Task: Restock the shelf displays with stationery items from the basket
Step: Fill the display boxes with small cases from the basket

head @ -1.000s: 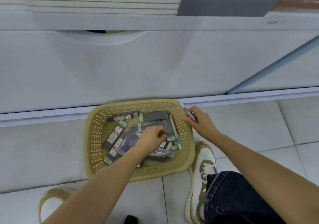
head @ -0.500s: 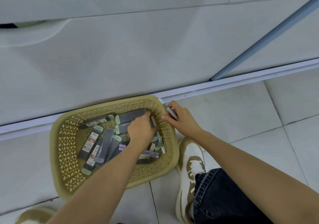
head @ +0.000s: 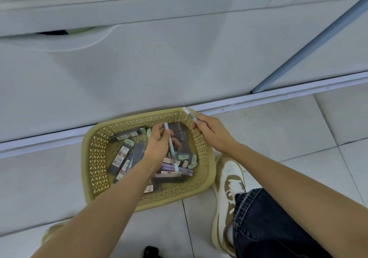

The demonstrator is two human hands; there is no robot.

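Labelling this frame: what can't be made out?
Head view only.
- Hidden: basket contents under the left hand gripping the blue pen.
- Too small: print on pack labels.
- Hidden: lower end of the white pen, inside the right hand.
- Cut off by top edge: displays on the shelf unit.
- Cut off by bottom edge: black object.

White floor tiles (head: 278, 130) cover the lower frame. Tan-and-white sneaker (head: 229, 194) lower right of centre, dark denim trouser leg (head: 268, 228) overlapping it. Small black object (head: 151, 252) at bottom edge. Pale blue bar (head: 310, 44) slants across upper right.
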